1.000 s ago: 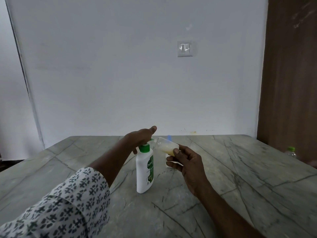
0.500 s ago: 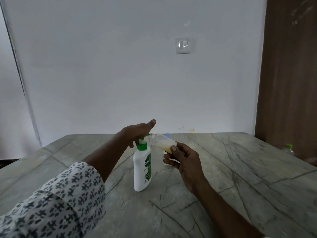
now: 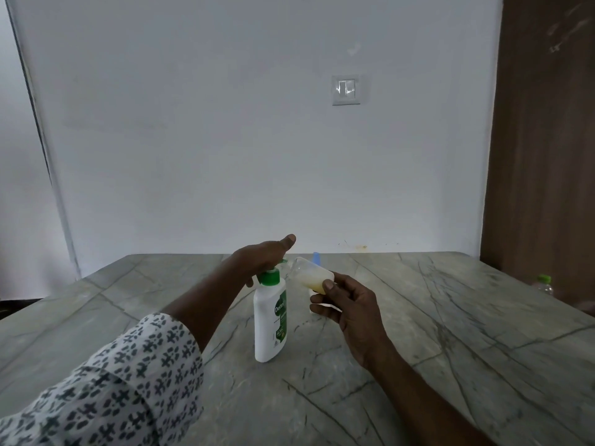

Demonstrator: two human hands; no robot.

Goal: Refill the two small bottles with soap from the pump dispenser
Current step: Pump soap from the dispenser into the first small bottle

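The white pump dispenser [image 3: 269, 329] has a green collar and label, the small bottle [image 3: 309, 272] right of it is clear with pale yellow soap [image 3: 314, 282], the table [image 3: 450, 333] under it grey with dark veins.

brand: "Dettol" is showing in white letters, running vertically.
carrier: it is sitting on the green label on the front of the white pump dispenser [image 3: 269, 320].
small print: lines under the brand are coming out too blurred to read.
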